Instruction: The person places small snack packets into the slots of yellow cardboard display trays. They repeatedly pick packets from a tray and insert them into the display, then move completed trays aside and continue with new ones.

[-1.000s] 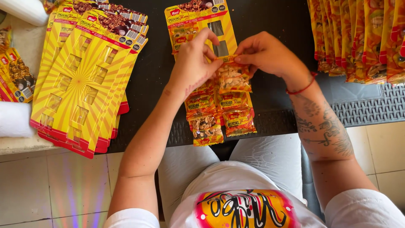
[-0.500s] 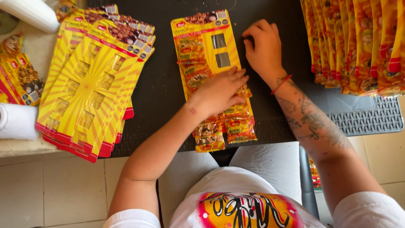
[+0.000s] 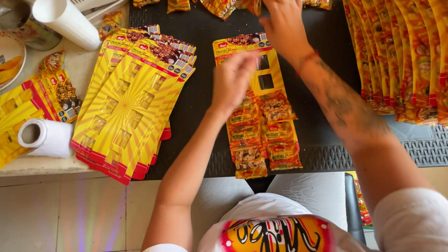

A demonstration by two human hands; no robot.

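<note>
A yellow display card lies on the black mat in front of me. Several small snack packets are fixed in two columns on its lower half, and its upper slots are bare. My left hand hovers blurred over the card's upper left with loosely curled fingers; I see nothing in it. My right hand stretches to the far edge, among loose snack packets. Its fingertips run off the frame's top.
A fanned stack of unfilled yellow cards lies left of the card. Filled cards overlap along the right. On the pale counter at left are a paper roll, a white cup and more cards.
My left hand has lifted off the packets on the card and moved up. My right hand has left the card's top corner and reached farther away to the loose packets.
</note>
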